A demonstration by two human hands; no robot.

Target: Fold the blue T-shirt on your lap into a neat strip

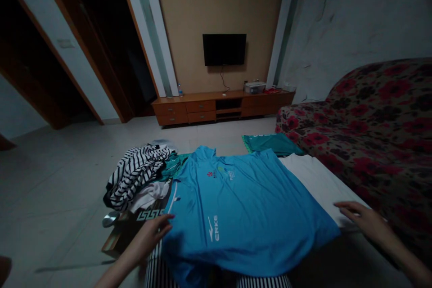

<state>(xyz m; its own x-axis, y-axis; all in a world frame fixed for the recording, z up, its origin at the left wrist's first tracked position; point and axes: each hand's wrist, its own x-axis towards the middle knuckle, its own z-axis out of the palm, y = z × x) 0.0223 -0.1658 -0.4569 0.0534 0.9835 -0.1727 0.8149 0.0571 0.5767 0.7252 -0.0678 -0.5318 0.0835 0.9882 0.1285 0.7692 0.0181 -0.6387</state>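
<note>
A bright blue T-shirt (243, 202) with "ERKE" printed on it lies spread flat in front of me. My left hand (151, 234) rests at its left edge, fingers stretched toward the cloth and touching it. My right hand (366, 220) lies flat with fingers extended on a white cloth (317, 180) just right of the shirt. Neither hand grips anything. Striped fabric (158, 274) shows under the shirt's near edge.
A heap of clothes with a black-and-white striped garment (135, 173) sits left of the shirt. A folded teal garment (270, 142) lies behind. A floral sofa (371, 135) fills the right. A wooden TV cabinet (219, 105) and wall TV (224, 49) stand at the far wall.
</note>
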